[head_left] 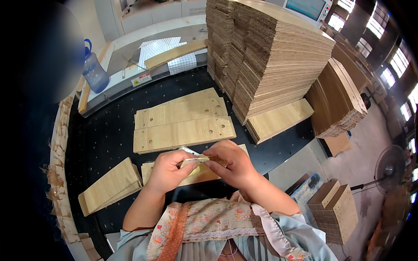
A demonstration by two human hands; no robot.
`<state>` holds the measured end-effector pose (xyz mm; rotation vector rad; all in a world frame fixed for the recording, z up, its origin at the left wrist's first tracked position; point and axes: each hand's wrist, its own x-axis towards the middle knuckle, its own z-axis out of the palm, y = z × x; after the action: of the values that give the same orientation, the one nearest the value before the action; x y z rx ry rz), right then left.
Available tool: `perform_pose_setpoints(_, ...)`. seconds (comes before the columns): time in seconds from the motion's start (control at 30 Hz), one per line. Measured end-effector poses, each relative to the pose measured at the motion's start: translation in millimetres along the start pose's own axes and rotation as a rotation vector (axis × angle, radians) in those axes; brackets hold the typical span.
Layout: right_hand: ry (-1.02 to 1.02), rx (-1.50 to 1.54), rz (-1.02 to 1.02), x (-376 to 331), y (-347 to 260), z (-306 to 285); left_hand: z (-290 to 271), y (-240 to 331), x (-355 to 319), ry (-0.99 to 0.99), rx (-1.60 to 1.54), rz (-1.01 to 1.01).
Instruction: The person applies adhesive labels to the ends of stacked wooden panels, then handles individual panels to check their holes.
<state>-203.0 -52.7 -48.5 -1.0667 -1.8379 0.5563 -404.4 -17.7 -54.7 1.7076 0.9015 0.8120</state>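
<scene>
Pinching a small pale strip (pixel 194 162) between them, the left hand (pixel 167 170) and right hand (pixel 233 163) kept both grips clenched on it above the desk's (pixel 104 139) near edge, probably for close work. Boards (pixel 183 126) lay beyond, by a tall stack (pixel 270 56). Fingers hid most of the strip, so its kind stayed unclear.

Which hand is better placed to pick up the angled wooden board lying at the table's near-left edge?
The left hand, probably: the angled wooden board lies just to its left, while the right hand sits farther away. Both hands' fingers currently pinch a small yellowish piece.
</scene>
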Motion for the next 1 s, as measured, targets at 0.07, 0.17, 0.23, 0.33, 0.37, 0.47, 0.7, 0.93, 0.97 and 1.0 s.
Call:
perform_pose_setpoints(0.07, -0.022, 0.054, 0.065, -0.1, 2.2, 8.1, 1.2, -0.5, -0.5, 0.019, 0.005, 0.053)
perform_pose_setpoints(0.17, 0.007, 0.084, 0.039, 2.7, 2.8, 13.3, 1.2, -5.1, 0.2, 0.012, 0.025, 0.099)
perform_pose_setpoints(0.23, 0.033, 0.068, -0.002, 5.7, -1.2, 13.7, 1.0, -9.7, 0.9, 0.009, 0.023, 0.072)
perform_pose_setpoints(0.33, 0.065, 0.004, -0.065, 8.0, -3.8, 13.9, 3.9, -18.6, 1.5, 0.022, -0.016, -0.029)
perform_pose_setpoints(0.37, 0.083, -0.024, -0.107, 6.8, -0.3, 15.7, 6.0, -18.3, 1.8, 0.026, -0.031, -0.055)
perform_pose_setpoints(0.47, 0.128, -0.044, -0.138, 3.8, 4.3, 16.8, 15.3, -18.7, 5.7, 0.056, -0.089, -0.044)
perform_pose_setpoints(0.7, 0.213, -0.095, -0.211, 1.3, 14.0, 14.6, 22.2, -8.6, 16.7, 0.024, -0.110, -0.120)
perform_pose_setpoints(0.93, 0.255, -0.048, -0.131, -2.7, 33.7, 12.7, 31.8, -18.5, 30.6, -0.011, -0.113, -0.120)
perform_pose_setpoints(0.97, 0.261, -0.031, -0.112, -3.6, 37.1, 12.5, 33.1, -19.8, 31.9, -0.011, -0.122, -0.133)
perform_pose_setpoints(1.0, 0.267, -0.016, -0.096, -3.8, 39.9, 12.0, 33.9, -20.7, 34.1, -0.011, -0.131, -0.142)
